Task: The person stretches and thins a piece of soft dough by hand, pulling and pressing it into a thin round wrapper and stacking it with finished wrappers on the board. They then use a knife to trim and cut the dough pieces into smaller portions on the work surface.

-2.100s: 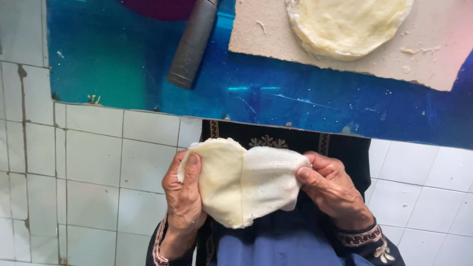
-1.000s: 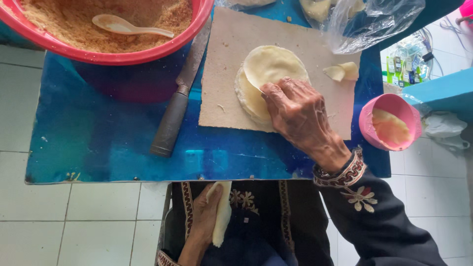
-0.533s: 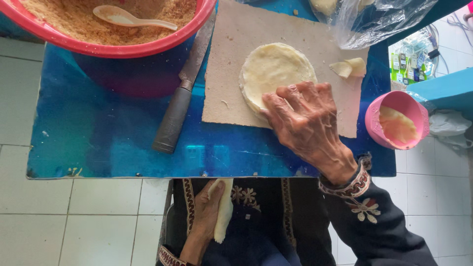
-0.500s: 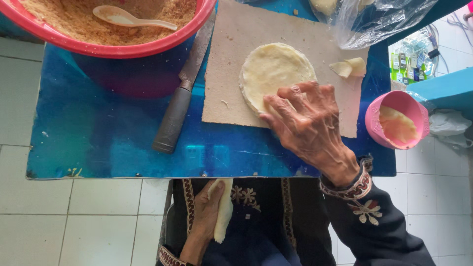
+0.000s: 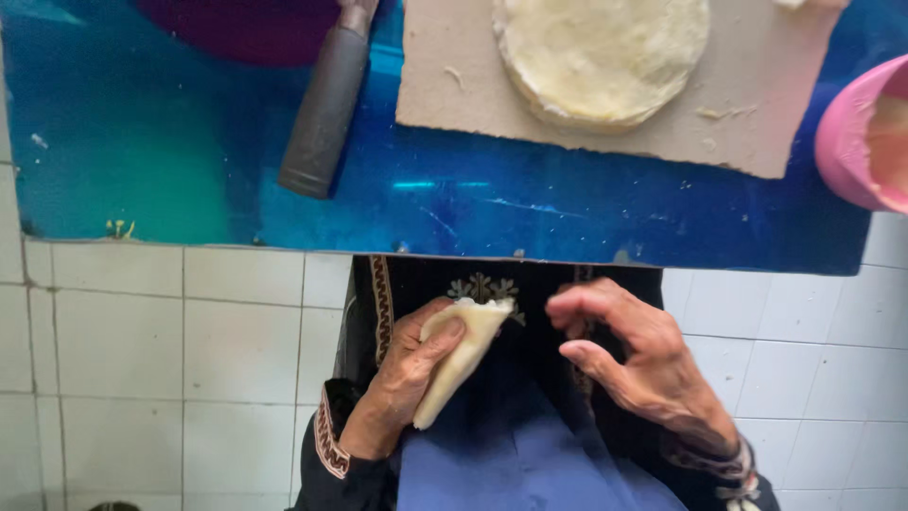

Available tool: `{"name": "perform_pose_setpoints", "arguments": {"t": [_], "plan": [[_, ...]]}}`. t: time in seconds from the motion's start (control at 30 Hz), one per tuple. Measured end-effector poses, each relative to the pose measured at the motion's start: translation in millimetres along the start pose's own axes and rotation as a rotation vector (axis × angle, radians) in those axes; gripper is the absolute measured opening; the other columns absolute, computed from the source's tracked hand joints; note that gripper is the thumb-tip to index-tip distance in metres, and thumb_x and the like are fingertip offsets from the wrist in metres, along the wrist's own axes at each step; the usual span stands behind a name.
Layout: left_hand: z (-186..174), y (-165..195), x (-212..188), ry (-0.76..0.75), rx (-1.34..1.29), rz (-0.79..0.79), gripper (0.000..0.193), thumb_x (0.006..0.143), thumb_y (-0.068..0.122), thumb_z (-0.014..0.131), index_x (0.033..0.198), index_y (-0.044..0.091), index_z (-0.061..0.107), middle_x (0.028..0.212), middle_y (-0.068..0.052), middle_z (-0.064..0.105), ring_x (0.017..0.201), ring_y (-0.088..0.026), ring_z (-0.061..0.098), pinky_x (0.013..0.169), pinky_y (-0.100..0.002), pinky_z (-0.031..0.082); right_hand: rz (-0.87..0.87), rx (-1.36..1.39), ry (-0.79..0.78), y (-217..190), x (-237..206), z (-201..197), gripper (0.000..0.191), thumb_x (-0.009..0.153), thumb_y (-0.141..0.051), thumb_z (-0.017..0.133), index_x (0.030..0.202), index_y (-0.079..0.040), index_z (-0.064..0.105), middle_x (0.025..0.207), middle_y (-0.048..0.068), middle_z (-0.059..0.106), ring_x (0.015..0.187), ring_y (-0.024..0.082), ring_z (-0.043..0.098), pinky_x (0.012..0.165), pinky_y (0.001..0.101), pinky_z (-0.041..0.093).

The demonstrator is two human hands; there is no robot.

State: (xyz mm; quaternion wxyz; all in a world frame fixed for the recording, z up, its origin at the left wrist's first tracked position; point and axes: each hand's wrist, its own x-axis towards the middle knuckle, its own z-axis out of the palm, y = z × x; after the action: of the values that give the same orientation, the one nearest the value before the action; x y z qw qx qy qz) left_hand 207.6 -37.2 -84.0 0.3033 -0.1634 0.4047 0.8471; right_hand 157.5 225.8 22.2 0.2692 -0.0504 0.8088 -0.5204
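Looking down from the head view: left hand (image 5: 402, 378) clenched on a folded dough wrapper (image 5: 461, 364), thumb laid across its face, fingers behind, held upright over the lap just below the worktop (image 5: 189, 142) edge. Right hand (image 5: 643, 364) beside it, released and holding nothing, fingers half curled, near the wrapper but apart from it. Soft, thin and light by the look of it; likely limp, slightly tacky, easy to tear or stretch if pulled, so best pinched gently along the folded edge or supported flat under the palm rather than tugged by one corner. On the blue worktop above: a cardboard sheet (image 5: 454, 95) bearing a stack of round wrappers (image 5: 601, 57), a dark tool handle (image 5: 326, 109) just left of it, a pink bowl (image 5: 851, 142) at the right edge. White floor tiles (image 5: 142, 360) below.
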Motion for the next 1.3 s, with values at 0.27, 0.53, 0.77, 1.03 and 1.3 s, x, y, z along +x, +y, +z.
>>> {"name": "perform_pose_setpoints", "arguments": {"t": [0.27, 0.53, 0.77, 1.03, 1.3], "plan": [[17.0, 31.0, -10.0, 0.14, -0.296, -0.034, 0.041, 0.1, 0.034, 0.058, 0.127, 0.003, 0.062, 0.112, -0.01, 0.071, 0.099, -0.019, 0.07, 0.085, -0.032, 0.057, 0.232, 0.658, -0.215, 55.8, 12.1, 83.5, 0.04, 0.095, -0.028, 0.073, 0.122, 0.001, 0.068, 0.112, 0.007, 0.071, 0.102, 0.012, 0.065, 0.091, 0.0286, 0.054], [-14.1, 21.3, -34.4, 0.328, -0.174, 0.104, 0.04, 0.101, 0.022, 0.06, 0.132, -0.004, 0.061, 0.117, -0.013, 0.071, 0.103, -0.019, 0.069, 0.09, -0.034, 0.057, 0.209, 0.467, 0.019, 31.8, 46.4, 87.4, 0.032, 0.094, -0.024, 0.071, 0.12, -0.005, 0.069, 0.101, 0.005, 0.076, 0.094, 0.01, 0.067, 0.084, 0.0284, 0.056], [-18.9, 10.7, -39.0, 0.356, 0.028, 0.202, 0.04, 0.109, 0.025, 0.056, 0.133, -0.007, 0.063, 0.114, -0.01, 0.069, 0.1, -0.012, 0.062, 0.086, -0.029, 0.051, -0.405, -0.001, 0.089, 3.1, 41.3, 112.9, 0.042, 0.079, -0.01, 0.086, 0.116, -0.006, 0.066, 0.112, 0.013, 0.069, 0.098, 0.026, 0.07, 0.085, 0.0332, 0.057], [10.4, 33.6, -55.7, 0.074, -0.054, 0.29, 0.06, 0.109, 0.036, 0.046, 0.151, -0.007, 0.043, 0.142, -0.014, 0.057, 0.13, -0.02, 0.058, 0.113, -0.034, 0.045, -0.491, -0.035, 0.132, -5.0, 33.6, 108.5, 0.046, 0.076, -0.015, 0.09, 0.113, -0.002, 0.066, 0.112, 0.016, 0.069, 0.098, 0.026, 0.072, 0.081, 0.0329, 0.059], [24.6, 27.2, -54.0, 0.259, 0.143, 0.293, 0.041, 0.097, 0.006, 0.07, 0.134, -0.007, 0.057, 0.123, -0.013, 0.068, 0.112, -0.018, 0.068, 0.101, -0.031, 0.055, -0.454, 0.042, 0.11, -1.6, 28.2, 102.0, 0.018, 0.091, -0.003, 0.073, 0.109, -0.003, 0.07, 0.108, 0.012, 0.074, 0.095, 0.022, 0.076, 0.081, 0.0301, 0.062]]}}
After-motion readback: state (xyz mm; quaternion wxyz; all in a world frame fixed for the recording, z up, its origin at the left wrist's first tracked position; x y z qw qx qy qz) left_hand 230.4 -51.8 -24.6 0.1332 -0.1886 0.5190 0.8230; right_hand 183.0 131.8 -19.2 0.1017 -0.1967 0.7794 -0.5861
